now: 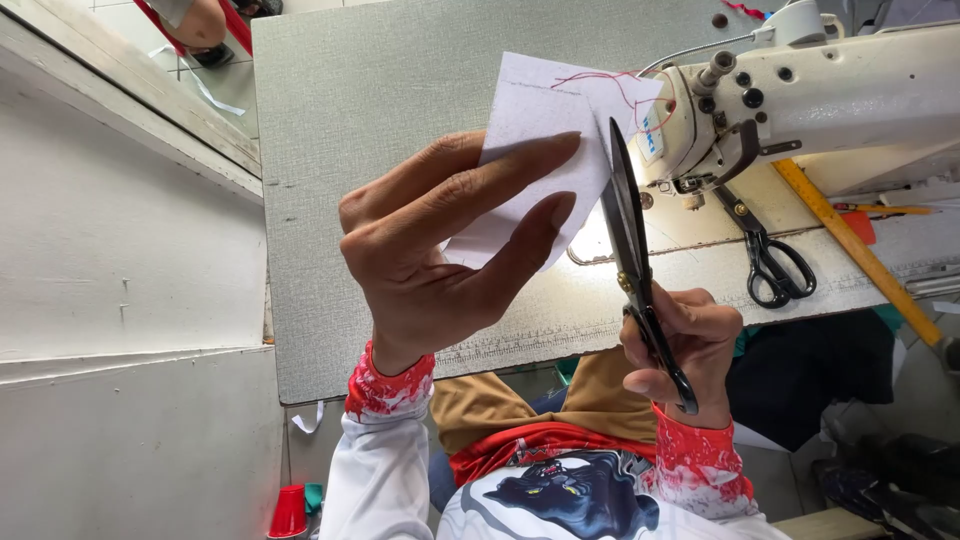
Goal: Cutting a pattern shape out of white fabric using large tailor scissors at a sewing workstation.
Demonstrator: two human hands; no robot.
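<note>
Your left hand (430, 250) pinches a white piece of cloth (545, 150) between thumb and fingers, held up above the grey surface (380, 80). Your fingers hide its lower left part. Your right hand (685, 345) is closed around the handles of big black scissors (630, 240), so the handles are hard to see. The blades point up and look nearly closed at the cloth's right edge. A thin red thread (610, 85) runs toward the white sewing machine (830, 90), which is cut off at the right. Small black scissors (775, 262) lie beside it.
</note>
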